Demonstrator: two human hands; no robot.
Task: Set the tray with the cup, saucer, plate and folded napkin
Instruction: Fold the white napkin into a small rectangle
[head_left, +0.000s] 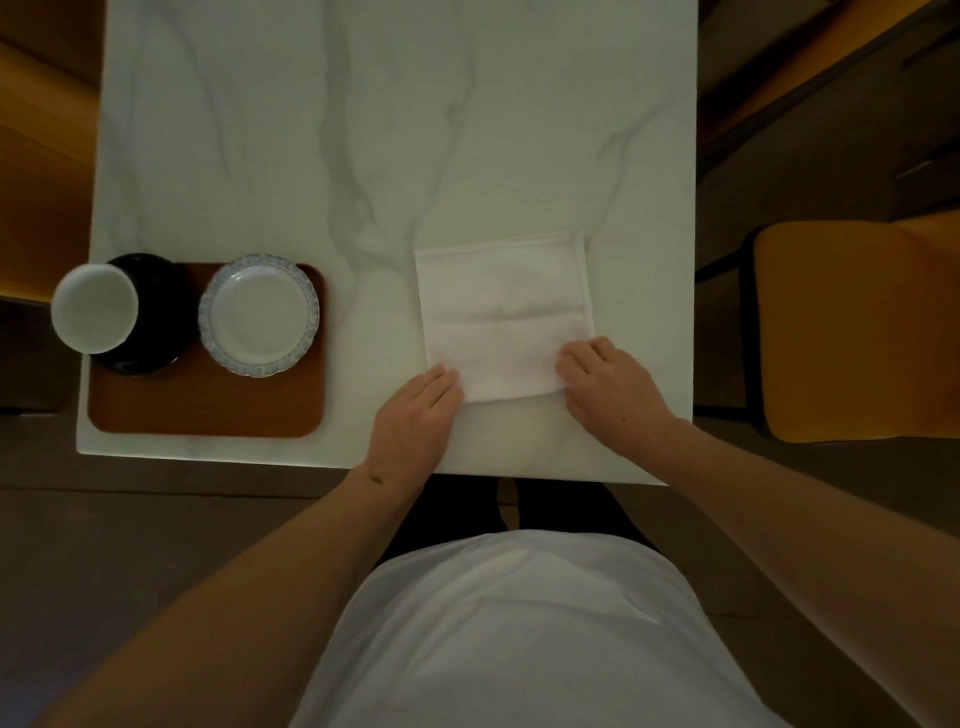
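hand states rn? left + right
Left hand: pinches the near-left corner of the napkin.
Right hand: pinches the napkin's near-right corner, fingers curled on the edge.

White napkin (506, 312) flat on table; cup (94, 307), saucer (150, 312), plate (258, 314) on tray (208, 410).

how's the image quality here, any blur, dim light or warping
Head view: dim and soft all over; the wide lens bows the table edges and tips the cup outward; the white napkin loses its folds to soft focus; no glare.
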